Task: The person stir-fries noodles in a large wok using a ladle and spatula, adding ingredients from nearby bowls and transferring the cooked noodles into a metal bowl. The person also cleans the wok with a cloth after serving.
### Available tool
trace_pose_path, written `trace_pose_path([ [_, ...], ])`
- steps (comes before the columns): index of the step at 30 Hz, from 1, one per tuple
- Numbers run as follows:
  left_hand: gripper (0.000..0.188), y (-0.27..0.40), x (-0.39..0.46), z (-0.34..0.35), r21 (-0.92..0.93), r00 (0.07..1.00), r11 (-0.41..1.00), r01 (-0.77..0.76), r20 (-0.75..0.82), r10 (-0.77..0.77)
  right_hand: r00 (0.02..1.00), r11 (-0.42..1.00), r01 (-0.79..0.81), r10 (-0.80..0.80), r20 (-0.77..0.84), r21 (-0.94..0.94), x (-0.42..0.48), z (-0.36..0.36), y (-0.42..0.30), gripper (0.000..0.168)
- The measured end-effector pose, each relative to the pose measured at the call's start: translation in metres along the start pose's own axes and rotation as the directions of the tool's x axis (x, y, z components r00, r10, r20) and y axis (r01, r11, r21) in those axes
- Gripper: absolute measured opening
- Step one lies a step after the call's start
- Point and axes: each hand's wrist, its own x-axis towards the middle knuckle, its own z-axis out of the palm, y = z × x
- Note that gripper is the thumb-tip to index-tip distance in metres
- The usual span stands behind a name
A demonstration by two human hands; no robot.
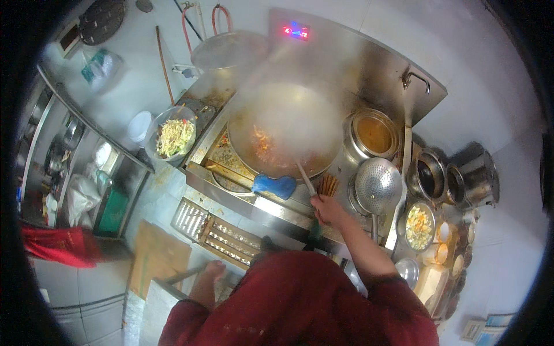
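My right hand (330, 210) is closed on the handle of a long-handled cooking utensil (305, 176), whose far end is hidden in steam inside a large wok (242, 149). Reddish-brown food (262, 145) shows at the wok's left side. A blue cloth (273, 186) lies at the wok's front edge. My left hand (215, 269) hangs low at my left side, beside a dark bar; whether it grips anything is unclear. A perforated metal strainer (378, 186) rests over a round vessel to the right of my right hand.
A bowl of shredded vegetables (175, 134) stands left of the wok. A pot of brown liquid (374, 133) is at its right. Further right are metal pots (427, 175) and a bowl of diced food (419, 227). A faucet (417, 78) juts from the backsplash. Shelves (82, 149) stand far left.
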Motion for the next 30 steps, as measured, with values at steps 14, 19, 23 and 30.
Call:
trace_pose_path([
  [14,0.046,0.094,-0.077,0.058,0.156,0.974,0.972,-0.174,-0.115,0.193,0.954,0.301,0.109,-0.299,0.015,-0.947,-0.145,-0.183,-0.041,0.028],
  [19,0.044,0.023,-0.059,0.084,0.77,0.851,0.424,-0.477,0.282,0.444,0.898,0.276,0.256,-0.423,0.122,-0.927,0.022,-0.139,0.01,0.03],
  [23,0.038,0.022,-0.091,0.096,0.566,0.938,0.782,-0.259,-0.045,0.343,0.957,0.871,0.272,-0.289,0.02,-0.41,0.089,-0.095,0.001,0.029],
  [30,0.04,0.023,-0.09,0.056,0.545,0.883,0.701,-0.461,0.199,0.425,0.956,0.961,0.276,-0.271,-0.114,0.032,0.081,-0.105,-0.039,0.027],
])
